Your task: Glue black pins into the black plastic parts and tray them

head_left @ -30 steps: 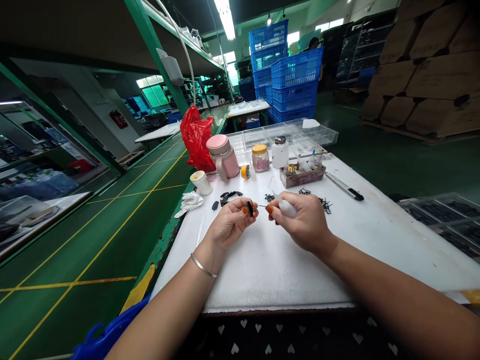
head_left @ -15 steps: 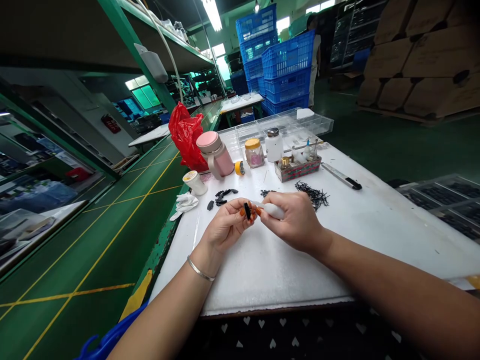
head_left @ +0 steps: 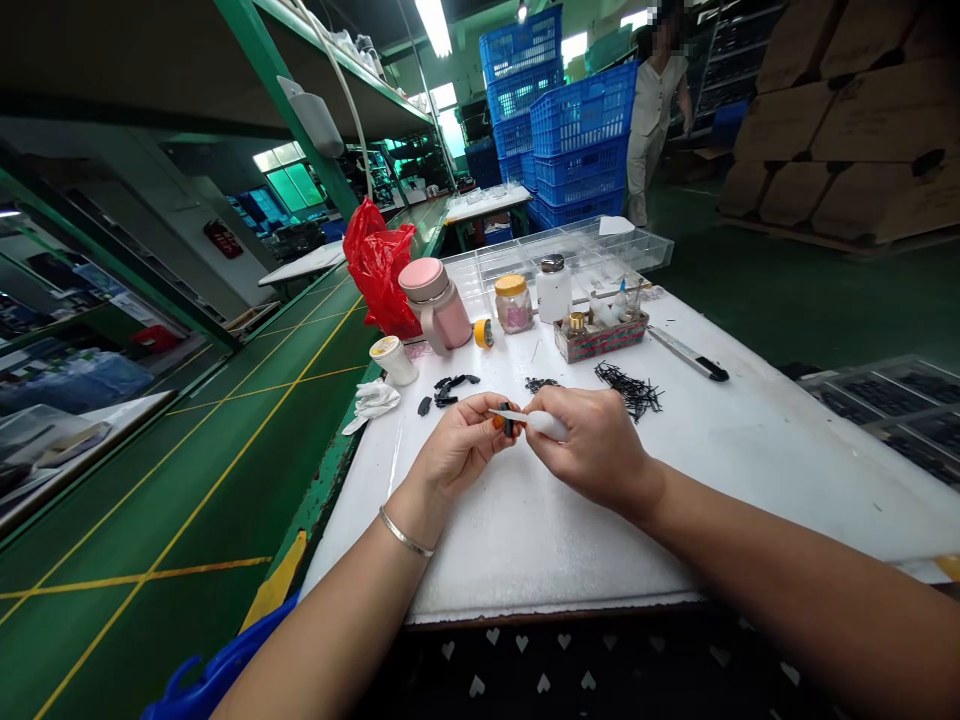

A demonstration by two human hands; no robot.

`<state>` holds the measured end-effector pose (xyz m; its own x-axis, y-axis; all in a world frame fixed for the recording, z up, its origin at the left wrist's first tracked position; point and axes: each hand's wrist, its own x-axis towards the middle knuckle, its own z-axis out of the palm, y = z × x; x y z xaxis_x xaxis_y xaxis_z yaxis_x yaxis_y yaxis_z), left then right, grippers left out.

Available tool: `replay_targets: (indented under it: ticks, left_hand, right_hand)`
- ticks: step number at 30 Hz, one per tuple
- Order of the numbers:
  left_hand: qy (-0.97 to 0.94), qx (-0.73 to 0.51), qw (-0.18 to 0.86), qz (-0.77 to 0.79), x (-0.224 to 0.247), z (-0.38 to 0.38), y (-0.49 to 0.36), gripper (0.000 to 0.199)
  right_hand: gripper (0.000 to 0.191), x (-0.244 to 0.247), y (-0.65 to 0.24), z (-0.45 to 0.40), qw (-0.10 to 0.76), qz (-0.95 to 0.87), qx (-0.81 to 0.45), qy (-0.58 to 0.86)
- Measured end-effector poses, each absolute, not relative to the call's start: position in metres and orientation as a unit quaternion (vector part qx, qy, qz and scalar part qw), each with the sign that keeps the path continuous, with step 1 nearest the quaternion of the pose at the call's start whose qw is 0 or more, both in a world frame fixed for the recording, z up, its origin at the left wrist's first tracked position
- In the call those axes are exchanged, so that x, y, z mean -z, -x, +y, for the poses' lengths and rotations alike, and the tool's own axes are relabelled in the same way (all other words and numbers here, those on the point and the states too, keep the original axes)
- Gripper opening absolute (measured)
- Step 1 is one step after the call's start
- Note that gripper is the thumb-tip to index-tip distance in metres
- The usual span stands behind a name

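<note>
My left hand (head_left: 466,440) pinches a small black piece (head_left: 508,420) between thumb and fingers above the white tabletop. Wrapped in my right hand (head_left: 589,440) is a small white bottle (head_left: 547,426), its thin pointed tip lying across the black piece. Behind my hands lie curved black parts (head_left: 448,388), a small heap of black bits (head_left: 541,384) and a pile of thin black sticks (head_left: 634,392).
A pink mug (head_left: 441,305), yellow tape roll (head_left: 484,333), yellow-lidded jar (head_left: 513,304), white bottle (head_left: 553,288), box of small bottles (head_left: 602,336) and cutter knife (head_left: 686,354) stand or lie farther back. White gloves (head_left: 373,402) lie left. A person (head_left: 656,110) is beside blue crates (head_left: 585,130).
The black piece has turned in my left hand, and the white bottle's tip now reaches left across it. The person in the background has come out from behind the crates.
</note>
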<state>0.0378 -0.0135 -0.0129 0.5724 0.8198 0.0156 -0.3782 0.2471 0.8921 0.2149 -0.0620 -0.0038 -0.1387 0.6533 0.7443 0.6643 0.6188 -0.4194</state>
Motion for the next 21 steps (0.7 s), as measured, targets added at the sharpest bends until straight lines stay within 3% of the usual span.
replay_targets:
  ticks: [8,16,21]
  left_hand:
    - [-0.528,-0.440,0.671,0.279,0.014,-0.017,-0.039,0.024]
    - [-0.555,-0.462,0.628,0.290,0.016,-0.019,-0.041,0.028]
    - [-0.555,-0.455,0.623,0.310,0.016,-0.018,-0.040,0.028]
  right_hand:
    - [0.015,0.004,-0.214,-0.062,0.477,-0.761,-0.009,0.439]
    - [0.020,0.003,-0.212,-0.059,0.501,-0.678,-0.272,0.464]
    - [0.015,0.012,-0.213,-0.057,0.477,-0.767,-0.054,0.426]
